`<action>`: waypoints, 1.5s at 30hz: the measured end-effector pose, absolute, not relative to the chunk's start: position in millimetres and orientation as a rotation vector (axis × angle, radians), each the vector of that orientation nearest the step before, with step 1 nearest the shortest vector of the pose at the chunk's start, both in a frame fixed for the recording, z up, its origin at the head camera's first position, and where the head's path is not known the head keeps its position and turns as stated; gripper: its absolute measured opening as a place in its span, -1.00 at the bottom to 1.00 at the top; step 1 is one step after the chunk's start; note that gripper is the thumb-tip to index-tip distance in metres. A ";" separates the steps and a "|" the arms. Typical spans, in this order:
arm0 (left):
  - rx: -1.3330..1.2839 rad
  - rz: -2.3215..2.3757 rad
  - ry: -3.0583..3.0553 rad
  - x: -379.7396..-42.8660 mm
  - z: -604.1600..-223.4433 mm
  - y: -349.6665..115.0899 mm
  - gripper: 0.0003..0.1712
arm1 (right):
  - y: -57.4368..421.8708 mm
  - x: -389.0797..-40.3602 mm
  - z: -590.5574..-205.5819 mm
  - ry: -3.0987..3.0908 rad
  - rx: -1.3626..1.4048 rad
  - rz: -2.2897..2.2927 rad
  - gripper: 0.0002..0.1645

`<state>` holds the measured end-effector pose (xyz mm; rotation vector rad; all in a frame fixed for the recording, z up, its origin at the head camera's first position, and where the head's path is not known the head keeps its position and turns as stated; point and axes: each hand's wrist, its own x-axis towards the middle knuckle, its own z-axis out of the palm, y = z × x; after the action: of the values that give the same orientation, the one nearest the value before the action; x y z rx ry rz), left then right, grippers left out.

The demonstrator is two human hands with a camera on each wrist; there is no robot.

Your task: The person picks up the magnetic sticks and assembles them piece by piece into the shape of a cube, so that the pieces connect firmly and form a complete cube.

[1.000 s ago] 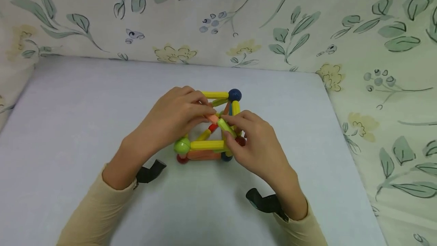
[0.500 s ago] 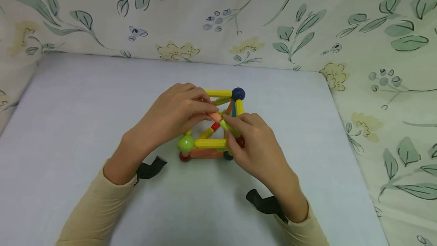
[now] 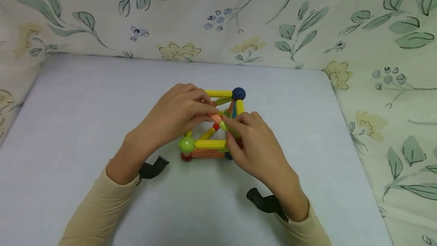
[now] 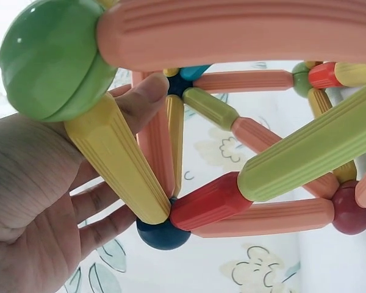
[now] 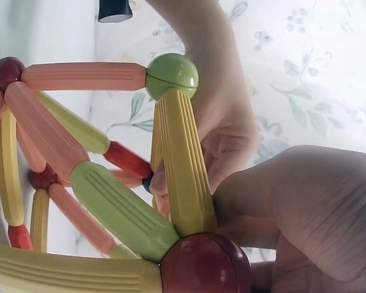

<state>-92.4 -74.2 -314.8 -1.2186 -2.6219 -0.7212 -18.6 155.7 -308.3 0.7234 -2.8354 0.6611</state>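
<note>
A cage of magnetic rods and balls stands between my hands, with a green ball (image 3: pixel 187 144) at the near left corner and a blue ball (image 3: pixel 239 93) at the far right. My left hand (image 3: pixel 182 107) reaches over its left side and pinches a salmon rod (image 3: pixel 215 118). From the right, my right hand (image 3: pixel 259 143) pinches a lime rod (image 3: pixel 223 126) between thumb and forefinger. These two rods meet end to end over the frame's middle. In the right wrist view, a dark red ball (image 5: pixel 205 265) joins yellow and lime rods near my right fingers.
The white table (image 3: pixel 191 208) extends around the frame on all sides. Behind it and to the right hangs floral cloth (image 3: pixel 385 98). A black wrist mount (image 3: pixel 153 167) sticks out under the left wrist, another black mount (image 3: pixel 263 201) under the right.
The lime rod's end, earlier slightly apart from the salmon rod, came up against it. My right hand now covers the red ball at the near right corner. The whole view shifted slightly.
</note>
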 end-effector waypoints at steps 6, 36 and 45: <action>-1.217 -0.716 -2.654 -92.8 -313.7 -72.3 -0.76 | 156.9 -20.2 -307.9 -2.853 0.741 0.663 -0.57; -1.244 -0.318 -2.758 -91.0 -292.8 -55.9 -0.64 | 163.3 -28.7 -307.2 -2.723 0.614 0.796 -0.70; -1.348 0.231 -2.960 -106.4 -275.8 -38.4 -0.62 | 153.8 -36.0 -303.1 -2.943 0.650 0.563 -0.68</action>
<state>-106.4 -38.4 -275.8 -1.3476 -2.9595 0.2309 -36.0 153.8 -303.1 0.6498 -2.9433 0.5634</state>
